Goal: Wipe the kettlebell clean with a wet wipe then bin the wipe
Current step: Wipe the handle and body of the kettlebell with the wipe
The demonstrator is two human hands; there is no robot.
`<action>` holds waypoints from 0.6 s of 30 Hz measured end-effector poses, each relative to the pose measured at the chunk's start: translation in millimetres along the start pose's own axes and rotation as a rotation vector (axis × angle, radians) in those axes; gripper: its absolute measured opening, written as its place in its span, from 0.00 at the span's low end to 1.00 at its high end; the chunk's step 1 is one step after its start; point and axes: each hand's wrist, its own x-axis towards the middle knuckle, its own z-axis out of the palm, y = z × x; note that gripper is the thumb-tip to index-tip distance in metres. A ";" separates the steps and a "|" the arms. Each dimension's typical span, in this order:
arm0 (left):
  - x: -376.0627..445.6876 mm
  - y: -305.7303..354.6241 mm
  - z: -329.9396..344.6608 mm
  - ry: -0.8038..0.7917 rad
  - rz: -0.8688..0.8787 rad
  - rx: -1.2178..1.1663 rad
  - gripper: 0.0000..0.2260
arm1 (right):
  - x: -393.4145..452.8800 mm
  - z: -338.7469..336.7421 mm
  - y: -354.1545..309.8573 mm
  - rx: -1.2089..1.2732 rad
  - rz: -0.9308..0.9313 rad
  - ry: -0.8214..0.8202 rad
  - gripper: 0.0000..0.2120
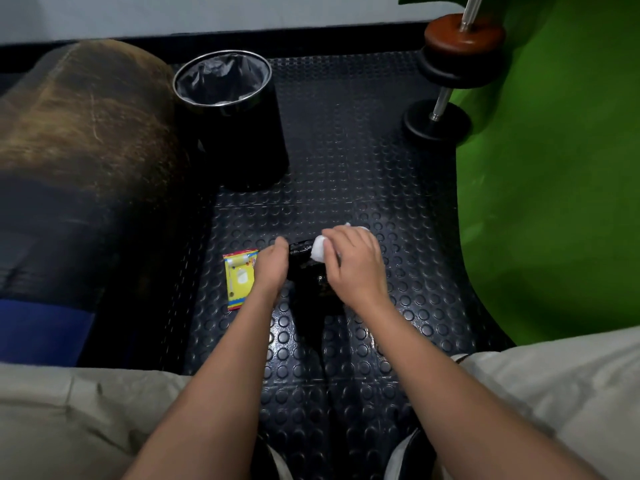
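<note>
Progress: wiping looks under way; the wet wipe (319, 251) is out of its packet and on the kettlebell (308, 271), so binning is what remains, as I judge it.
Kettlebell: black, standing on the studded rubber floor mat (346, 168) between the two hands, hard to make out against the dark floor.
Right hand (353, 261): fingers curled over the bunched white wipe, pressing it on the kettlebell's top.
Left hand (272, 268): against the kettlebell's left side, seemingly steadying it; I cannot tell whether the fingers wrap round it.
Hands: close together, the kettlebell between them.
Bin (228, 112): black, lined, open-topped, standing well beyond the hands and a little to the left.
Wipe packet (239, 278): yellow, flat on the mat just beside the left hand.
Nearby: dumbbells (446, 71) against a green surface far right.
</note>
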 end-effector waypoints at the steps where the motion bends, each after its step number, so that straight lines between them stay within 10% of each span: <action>1: -1.5 1.1 -0.2 0.000 0.000 -0.002 0.16 | 1.0 -1.9 2.9 -0.002 0.052 -0.012 0.14; 8: -1.7 2.8 5.5 0.004 0.029 0.074 0.14 | 36.6 -2.1 13.6 -0.074 0.434 -0.200 0.22; 18: -2.3 3.5 3.7 0.049 0.009 0.068 0.15 | 13.0 12.3 -9.2 -0.174 -0.053 -0.121 0.20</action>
